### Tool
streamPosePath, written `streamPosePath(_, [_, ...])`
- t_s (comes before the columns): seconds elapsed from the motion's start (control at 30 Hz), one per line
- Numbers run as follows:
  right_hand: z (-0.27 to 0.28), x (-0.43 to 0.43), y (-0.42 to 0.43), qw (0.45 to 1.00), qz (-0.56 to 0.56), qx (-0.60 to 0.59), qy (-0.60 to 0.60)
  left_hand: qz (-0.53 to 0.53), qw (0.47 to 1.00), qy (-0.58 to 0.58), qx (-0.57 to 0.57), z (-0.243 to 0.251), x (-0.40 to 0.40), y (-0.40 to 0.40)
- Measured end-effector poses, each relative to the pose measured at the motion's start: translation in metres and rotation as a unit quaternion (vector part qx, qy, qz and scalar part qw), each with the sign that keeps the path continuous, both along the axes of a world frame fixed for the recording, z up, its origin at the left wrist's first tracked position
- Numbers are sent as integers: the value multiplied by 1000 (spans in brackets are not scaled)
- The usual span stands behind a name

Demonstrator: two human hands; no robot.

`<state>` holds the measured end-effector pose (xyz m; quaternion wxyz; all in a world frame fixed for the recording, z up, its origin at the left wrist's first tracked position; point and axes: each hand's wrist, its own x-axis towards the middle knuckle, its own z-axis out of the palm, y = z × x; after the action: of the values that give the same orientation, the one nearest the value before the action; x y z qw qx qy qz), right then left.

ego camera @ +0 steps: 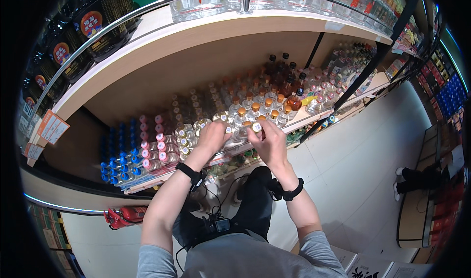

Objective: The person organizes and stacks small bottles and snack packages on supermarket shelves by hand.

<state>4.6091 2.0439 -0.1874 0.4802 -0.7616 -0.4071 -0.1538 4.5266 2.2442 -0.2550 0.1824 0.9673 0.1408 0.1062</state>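
Rows of small clear glass bottles stand on a curved store shelf before me. My left hand [213,136] is at the shelf's front, its fingers around the top of a clear bottle with a gold-rimmed cap [228,130]. Close to its right, my right hand [270,143] pinches another bottle by its gold-rimmed cap [256,127]; the hand hides part of the bottle. Bottles with orange-brown stoppers [255,107] stand just behind my right hand. To the left of my left hand are bottles with gold caps [184,142], then pink-capped bottles [163,155] and blue-capped bottles [124,176].
An upper shelf [206,24] with a metal rail [147,7] carries large bottles above my hands. Dark-capped amber bottles [294,101] stand to the right. A red fire extinguisher [132,214] is at lower left, cartons [368,266] at lower right. A person [423,178] is far right.
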Motion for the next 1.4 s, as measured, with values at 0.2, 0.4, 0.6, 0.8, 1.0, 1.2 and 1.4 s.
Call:
streamPosePath(0.2, [22, 3, 8, 999, -25, 20, 20, -1, 1000, -4, 26, 0, -11, -21])
streamPosePath(0.4, [21, 8, 43, 999, 6, -14, 38, -1, 996, -76, 40, -11, -19, -26])
streamPosePath(0.6, [13, 9, 65, 998, 12, -47, 37, 15, 987, -156, 26, -11, -25, -36])
streamPosePath(0.8, [-4, 11, 81, 994, 27, -105, 7, 16, 973, -232, 16, -15, -70, -66])
streamPosePath(1.0, [-7, 4, 90, 986, 47, -158, -11, -38, 978, -86, -188, -35, -118, -67])
streamPosePath(1.2, [-23, 1, 100, 981, 42, -186, -13, -39, 967, -11, -251, -44, -139, -61])
streamPosePath(1.4, [-35, 2, 99, 976, 34, -217, -8, -60, 958, -3, -281, -64, -155, -58])
